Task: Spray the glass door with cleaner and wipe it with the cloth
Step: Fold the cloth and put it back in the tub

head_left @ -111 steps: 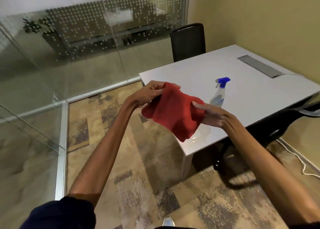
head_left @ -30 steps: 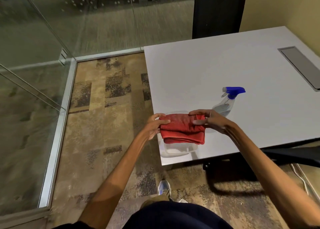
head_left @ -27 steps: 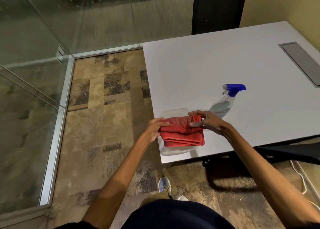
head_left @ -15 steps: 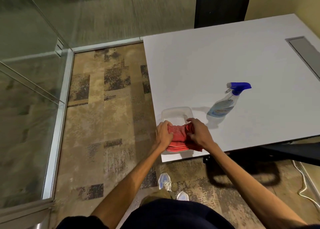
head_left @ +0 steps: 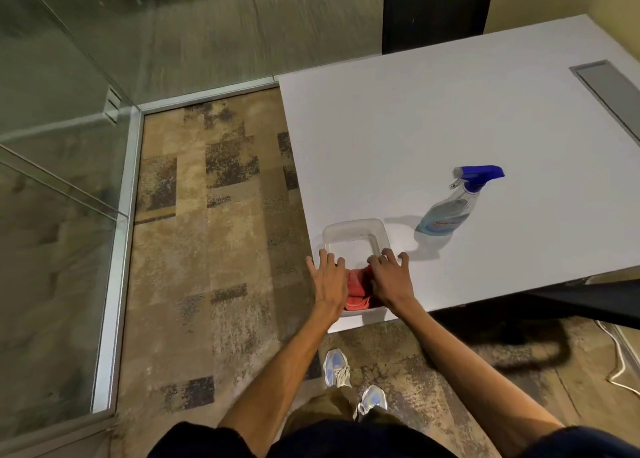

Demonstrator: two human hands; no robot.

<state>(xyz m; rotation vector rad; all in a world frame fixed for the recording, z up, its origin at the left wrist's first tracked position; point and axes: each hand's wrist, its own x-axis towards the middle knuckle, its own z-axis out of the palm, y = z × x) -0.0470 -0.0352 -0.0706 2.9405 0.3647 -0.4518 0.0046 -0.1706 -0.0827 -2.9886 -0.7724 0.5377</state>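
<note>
To our left stands the glass door (head_left: pixel 52 250); on the white table (head_left: pixel 450 111) sit a clear tub (head_left: pixel 353 223) and an upright spray bottle (head_left: pixel 450 212). Our left hand (head_left: pixel 329 281) and right hand (head_left: pixel 389 279) press straight, spread fingers onto the red cloth (head_left: pixel 358 286) in the tub.

We note: cloth (head_left: pixel 356 286) in tub (head_left: pixel 353 231), tub at near-left corner of worktop (head_left: pixel 433 139). Our left grip (head_left: pixel 329 281), right grip (head_left: pixel 389 279) on cloth. Spray bottle (head_left: pixel 446 215) right of tub, apart. Chair (head_left: pixel 433 11) behind worktop; glass partition (head_left: pixel 62 146) left.
</note>
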